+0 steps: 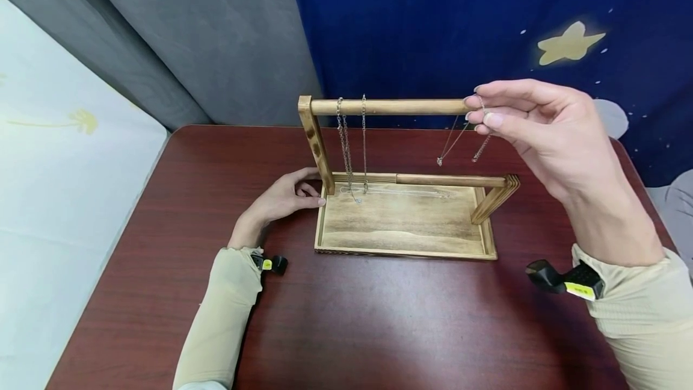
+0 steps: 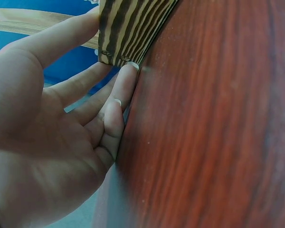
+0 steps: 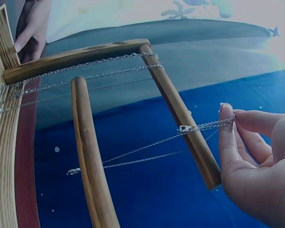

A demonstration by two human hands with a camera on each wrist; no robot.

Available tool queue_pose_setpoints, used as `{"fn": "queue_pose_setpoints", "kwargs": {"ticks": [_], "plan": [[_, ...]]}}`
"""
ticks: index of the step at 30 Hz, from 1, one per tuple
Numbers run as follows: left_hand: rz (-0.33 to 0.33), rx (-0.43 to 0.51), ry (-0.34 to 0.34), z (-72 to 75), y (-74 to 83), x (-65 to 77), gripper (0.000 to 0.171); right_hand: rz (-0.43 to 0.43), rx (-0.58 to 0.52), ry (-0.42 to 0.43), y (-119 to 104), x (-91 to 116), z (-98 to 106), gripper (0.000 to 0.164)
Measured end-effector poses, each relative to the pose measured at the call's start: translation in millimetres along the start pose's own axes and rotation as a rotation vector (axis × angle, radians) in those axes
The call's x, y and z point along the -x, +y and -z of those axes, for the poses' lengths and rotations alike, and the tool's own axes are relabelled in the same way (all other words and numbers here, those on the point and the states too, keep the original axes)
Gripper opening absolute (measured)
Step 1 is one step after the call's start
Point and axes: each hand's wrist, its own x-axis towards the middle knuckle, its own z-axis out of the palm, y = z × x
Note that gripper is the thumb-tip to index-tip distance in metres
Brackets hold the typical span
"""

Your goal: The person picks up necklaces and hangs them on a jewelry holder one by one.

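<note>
My right hand [image 1: 547, 119] pinches a fine silver-coloured necklace [image 3: 199, 127] between thumb and fingers, at the right end of the upper bar [image 1: 411, 107] of a wooden jewelry stand [image 1: 400, 224]. The chain crosses this bar, and its loop hangs with a small pendant [image 1: 440, 161] at the bottom. A short chain tail [image 1: 480, 150] dangles below the fingertips. Low at the stand's left end, my left hand [image 1: 281, 197] grips the wood, its thumb and fingertips around the corner in the left wrist view. More necklaces [image 1: 364, 143] hang near the bar's left end.
A left post [image 1: 316, 146] carries the upper bar, whose right end is free in the right wrist view. A lower bar [image 1: 449, 180] runs to a short right post [image 1: 495, 198]. Fine chain [image 1: 400, 191] lies in the tray. The stand is on a reddish-brown table [image 1: 379, 318].
</note>
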Motion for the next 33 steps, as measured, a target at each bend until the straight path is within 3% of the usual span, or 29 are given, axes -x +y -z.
{"fn": "queue_pose_setpoints", "kwargs": {"ticks": [2,9,24,33], "plan": [[0.002,-0.001,0.001,-0.5,-0.5,0.5,0.069,-0.007,0.029,-0.005,-0.1,-0.6,-2.2,0.034],[-0.001,-0.007,-0.002,-0.5,-0.3,1.2,0.07,-0.076,-0.093,-0.053,2.1,-3.8,-6.9,0.035],[0.002,-0.033,0.014,-0.3,-0.1,1.7,0.068,-0.134,0.088,-0.087,6.0,-6.4,-24.3,0.035],[0.004,-0.045,0.009,-0.1,0.4,1.0,0.068,-0.16,0.032,-0.142,11.3,-7.5,-29.7,0.037]]}}
